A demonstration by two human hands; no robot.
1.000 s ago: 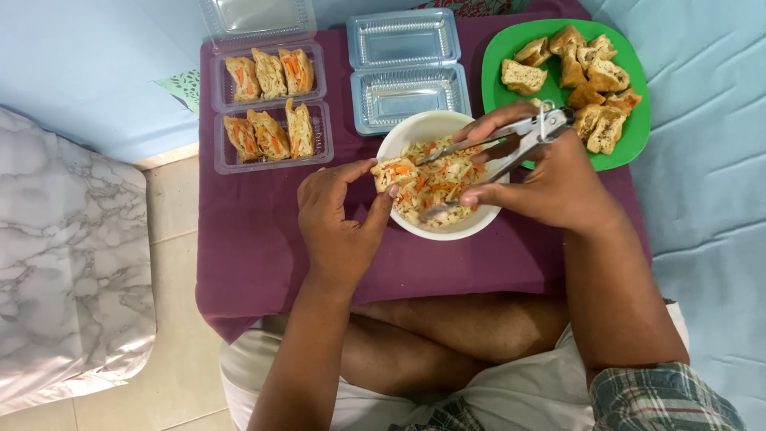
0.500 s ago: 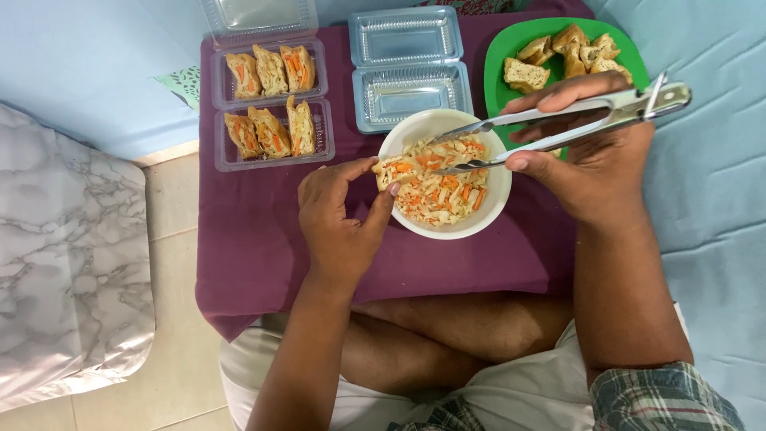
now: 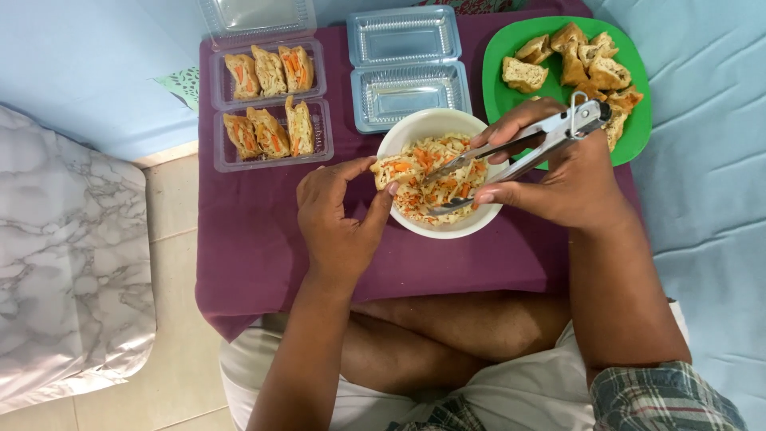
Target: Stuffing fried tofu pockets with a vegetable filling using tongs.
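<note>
- Holding a filled tofu pocket (image 3: 396,170) over the near-left rim of the white bowl (image 3: 415,226), the left hand (image 3: 339,215) pinches it between thumb and fingertips; the fingers are narrow, closed on the pocket.
- The right hand (image 3: 558,179) grips metal tongs (image 3: 511,156) at mid-length; the fingers are wrapped around both arms, and the tong tips stand slightly apart over the shredded vegetable filling (image 3: 435,179) in the bowl.
- Handling, pocket: judged light, soft and easily torn. The skin looks oily, so slip is likely. Support it from below and at the sides; do not squeeze the open mouth, or filling spills.
- Handling, filling: loose, moist strands of pale and orange shreds. It probably drops from the tongs unless taken in small amounts.
- Handling, tongs: stiff, smooth metal with a locking ring at the far end. Hold behind the tips for control.
- Surroundings: the bowl stands on a purple cloth (image 3: 255,239) covering the table.
- A clear tray with six filled pockets (image 3: 271,100) lies far-left; an empty clear tray (image 3: 407,68) lies directly beyond the bowl.
- A green plate of unfilled tofu pieces (image 3: 499,60) lies far-right, partly under the right hand.
- Obstructions: the bowl rim lies between both hands, and the tong handles overhang the green plate. The empty tray is unobstructed.
</note>
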